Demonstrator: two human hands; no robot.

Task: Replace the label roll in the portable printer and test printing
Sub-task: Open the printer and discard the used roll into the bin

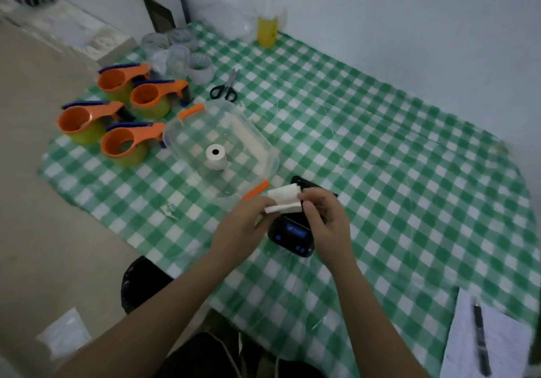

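White label strip (283, 200) pinched between both hands above black printer (291, 235).

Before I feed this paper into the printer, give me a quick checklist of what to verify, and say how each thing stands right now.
1. Printer lid open: ok, the black lid stands raised behind the hands.
2. Printer powered: ok, its blue display is lit.
3. Paper held: ok, left hand and right hand both grip it above the printer.
4. Loose end free: ok, a white strip hangs out toward the left hand.
5. Roll bay clear of the old roll: cannot tell, the hands hide it.
6. Spare roll at hand: ok, it stands upright in the clear container.
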